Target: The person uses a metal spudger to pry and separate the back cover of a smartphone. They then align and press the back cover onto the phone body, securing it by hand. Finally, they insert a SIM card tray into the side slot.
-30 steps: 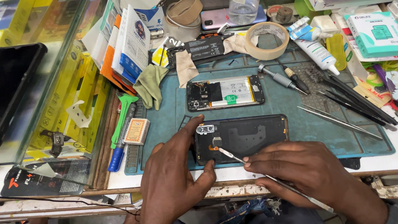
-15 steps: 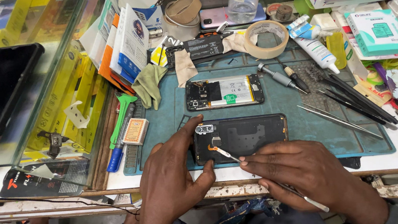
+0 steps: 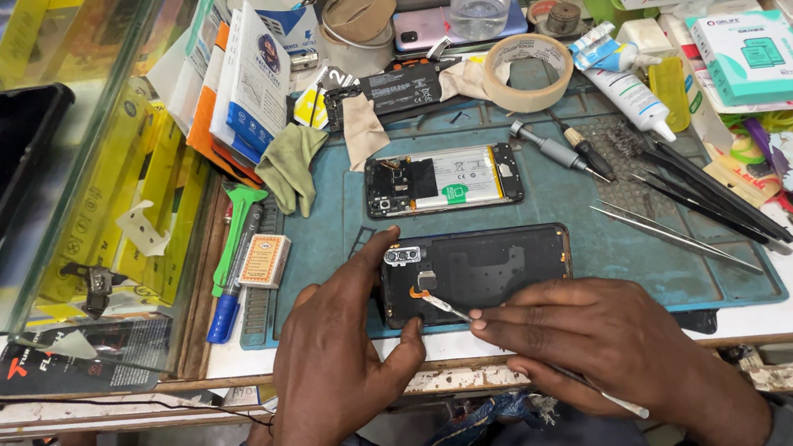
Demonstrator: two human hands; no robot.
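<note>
I am looking down on a cluttered bench with a teal work mat (image 3: 555,203). The phone back cover (image 3: 478,271) is lying at the mat's near edge, long axis left to right, directly ahead of both hands. My left hand (image 3: 338,361) is bracing its left end, fingers spread. My right hand (image 3: 612,338) is pinching thin tweezers (image 3: 447,305), tip touching the cover's inside. An opened phone (image 3: 442,180) is lying just beyond, clear of the work

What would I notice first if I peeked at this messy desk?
Right in front, the left hand steadies a black phone back cover on the teal work mat, while the right hand pokes it with thin metal tweezers. Just behind lies an opened phone with a white battery, and a ring of tan tape sits farther back.
</note>
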